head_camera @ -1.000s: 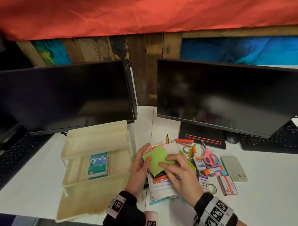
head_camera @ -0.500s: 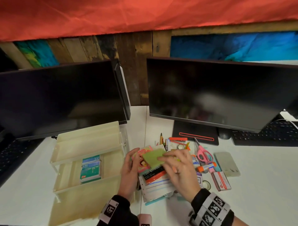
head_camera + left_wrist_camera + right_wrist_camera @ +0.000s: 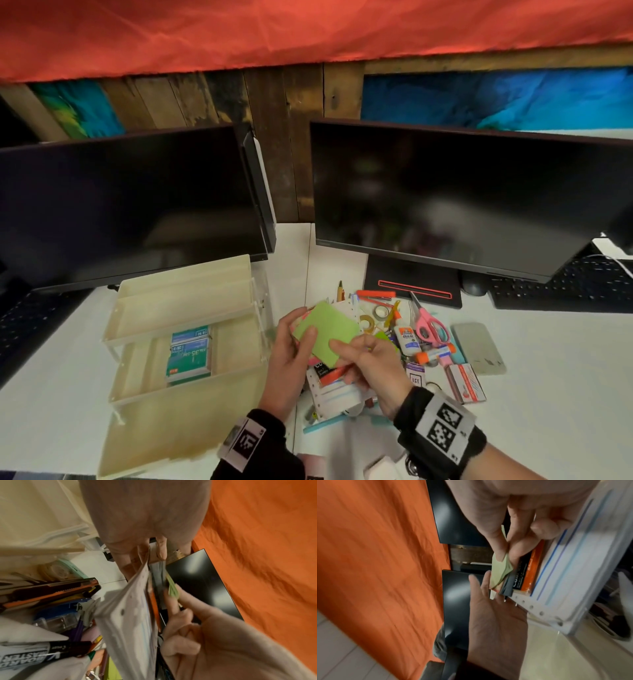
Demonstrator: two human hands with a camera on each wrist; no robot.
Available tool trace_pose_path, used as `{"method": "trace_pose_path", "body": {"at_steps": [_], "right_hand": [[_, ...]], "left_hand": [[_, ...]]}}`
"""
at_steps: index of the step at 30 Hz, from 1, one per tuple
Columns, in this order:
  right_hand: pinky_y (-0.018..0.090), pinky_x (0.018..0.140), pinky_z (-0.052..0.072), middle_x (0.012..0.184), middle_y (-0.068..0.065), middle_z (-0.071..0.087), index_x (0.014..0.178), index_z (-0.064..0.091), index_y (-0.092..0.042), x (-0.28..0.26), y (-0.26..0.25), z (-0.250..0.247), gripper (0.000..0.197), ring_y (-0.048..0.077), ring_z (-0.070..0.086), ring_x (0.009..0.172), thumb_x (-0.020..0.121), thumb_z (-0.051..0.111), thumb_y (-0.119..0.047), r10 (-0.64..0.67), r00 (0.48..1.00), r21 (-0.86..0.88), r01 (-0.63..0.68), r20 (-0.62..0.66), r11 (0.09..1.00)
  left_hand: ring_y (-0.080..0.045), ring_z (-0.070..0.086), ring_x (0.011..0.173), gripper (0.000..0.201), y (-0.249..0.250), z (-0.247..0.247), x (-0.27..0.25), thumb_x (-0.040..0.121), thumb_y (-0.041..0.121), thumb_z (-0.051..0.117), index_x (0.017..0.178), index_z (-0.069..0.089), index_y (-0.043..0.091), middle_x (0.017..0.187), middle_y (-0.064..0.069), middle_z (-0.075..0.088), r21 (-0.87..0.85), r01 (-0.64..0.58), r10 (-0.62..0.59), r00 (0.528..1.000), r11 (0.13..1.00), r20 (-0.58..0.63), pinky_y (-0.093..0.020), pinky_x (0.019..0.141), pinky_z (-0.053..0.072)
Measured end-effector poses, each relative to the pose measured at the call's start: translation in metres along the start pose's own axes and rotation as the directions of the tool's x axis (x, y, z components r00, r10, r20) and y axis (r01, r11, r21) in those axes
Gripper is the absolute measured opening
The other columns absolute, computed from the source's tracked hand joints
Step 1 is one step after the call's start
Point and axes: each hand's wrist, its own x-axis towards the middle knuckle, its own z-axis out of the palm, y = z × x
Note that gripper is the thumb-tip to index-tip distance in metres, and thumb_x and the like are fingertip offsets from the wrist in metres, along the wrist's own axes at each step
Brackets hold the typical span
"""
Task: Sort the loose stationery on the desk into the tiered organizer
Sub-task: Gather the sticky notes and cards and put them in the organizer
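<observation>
A green sticky-note pad (image 3: 327,330) is held up over the stationery pile, between both hands. My left hand (image 3: 291,346) grips its left side, thumb on top, along with pink notes under it. My right hand (image 3: 363,356) pinches the pad's lower right corner (image 3: 502,563) between thumb and forefinger. Below them lie a black-and-orange packet (image 3: 325,371) and a punched white paper pack (image 3: 337,394). The cream tiered organizer (image 3: 185,308) stands to the left; its middle tier holds green staple boxes (image 3: 188,353).
Loose items lie right of the hands: pink scissors (image 3: 430,323), glue bottle (image 3: 406,339), tape rolls (image 3: 371,317), a staple box (image 3: 466,378), an orange cutter (image 3: 375,294). Two dark monitors (image 3: 445,195) stand behind, with keyboards (image 3: 565,291) at the sides.
The green pad has been lifted off the pile and tilted up between the hands, shifting slightly left. The right hand moved from pressing on top to pinching its corner.
</observation>
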Motion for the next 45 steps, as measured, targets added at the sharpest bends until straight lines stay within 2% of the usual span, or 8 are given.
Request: {"method": "trace_pose_path", "body": {"at_steps": [6,9,13,17,25,31,36,45], "right_hand": [[0.019,0.039,0.031,0.055,0.006,0.063,0.066,0.063,-0.011,0.003,-0.005,-0.011,0.037,0.011,0.048,0.037,0.077,0.072,-0.045,0.116,0.957,-0.308,-0.029,0.267,0.951],[0.027,0.057,0.046,0.07,0.003,0.062,0.074,0.059,-0.015,0.038,0.0,-0.046,0.026,0.016,0.059,0.061,0.083,0.067,-0.039,-0.091,0.996,-0.446,0.079,-0.006,0.892],[0.038,0.092,0.048,0.125,0.01,0.046,0.125,0.045,-0.014,0.084,0.027,-0.067,0.038,0.027,0.052,0.113,0.09,0.054,-0.024,-0.219,0.973,-0.962,-0.016,-0.078,0.273],[0.039,0.096,0.045,0.135,0.012,0.037,0.133,0.036,-0.009,0.097,0.04,-0.058,0.05,0.029,0.042,0.124,0.089,0.055,-0.021,-0.207,0.976,-0.997,-0.062,-0.072,0.055],[0.04,0.09,0.05,0.118,0.009,0.059,0.112,0.054,-0.015,0.108,0.036,-0.064,0.027,0.027,0.054,0.111,0.086,0.057,-0.019,-0.207,0.975,-0.993,-0.06,-0.081,0.104],[0.038,0.081,0.049,0.096,0.02,0.066,0.116,0.049,-0.004,0.089,0.024,-0.057,0.029,0.033,0.063,0.089,0.097,0.045,-0.025,-0.29,0.952,-0.897,0.045,-0.094,0.439],[0.035,0.094,0.042,0.12,0.018,0.059,0.127,0.051,-0.002,0.051,0.023,-0.028,0.041,0.029,0.056,0.11,0.093,0.055,-0.025,-0.315,0.946,-0.761,0.258,0.075,0.595],[0.044,0.073,0.059,0.093,0.023,0.056,0.095,0.054,-0.018,0.002,0.035,0.058,0.004,0.033,0.069,0.083,0.093,0.056,-0.016,-0.056,0.868,-0.522,0.348,0.494,0.779]], "left_hand": [[-0.027,0.061,0.095,0.031,-0.01,-0.017,0.001,0.094,0.003,0.05,0.12,0.049,0.021,0.108,-0.01,0.062,0.052,0.004,-0.001,0.999,0.999,-0.047,-0.039,0.077,0.055],[-0.032,0.063,0.095,0.029,-0.005,-0.028,-0.003,0.093,0.002,0.049,0.117,0.048,0.018,0.107,-0.011,0.061,0.03,0.028,-0.028,1.0,0.999,-0.007,-0.035,0.071,0.058],[-0.026,0.062,0.091,0.03,-0.001,-0.033,-0.009,0.093,-0.001,0.049,0.114,0.046,0.02,0.106,-0.007,0.06,0.025,0.057,-0.058,0.998,0.998,0.02,-0.024,0.061,0.054],[-0.019,0.061,0.086,0.029,0.003,-0.034,-0.015,0.092,-0.003,0.05,0.114,0.047,0.016,0.104,-0.006,0.06,0.034,0.078,-0.079,0.996,0.996,0.028,-0.018,0.06,0.051],[-0.008,0.062,0.064,0.025,0.004,-0.059,-0.031,0.092,0.004,0.053,0.114,0.052,0.015,0.09,-0.007,0.062,-0.092,0.39,-0.387,0.921,0.916,0.046,-0.022,0.051,0.049],[-0.027,0.057,0.083,0.037,-0.003,-0.121,-0.053,0.084,0.002,0.063,0.12,0.055,0.004,0.098,-0.02,0.061,-0.267,0.581,-0.598,0.801,0.769,0.024,-0.033,0.066,0.048],[-0.03,0.058,0.082,0.023,-0.007,-0.168,-0.067,0.09,-0.005,0.047,0.11,0.057,-0.006,0.098,-0.023,0.061,-0.335,0.603,-0.658,0.75,0.724,-0.072,-0.034,0.065,0.053],[-0.022,0.045,0.058,0.022,-0.017,-0.188,-0.049,0.091,-0.014,0.038,0.082,0.049,0.002,0.076,-0.015,0.051,-0.323,0.552,-0.639,0.666,0.769,-0.384,-0.027,0.047,0.05]]}}
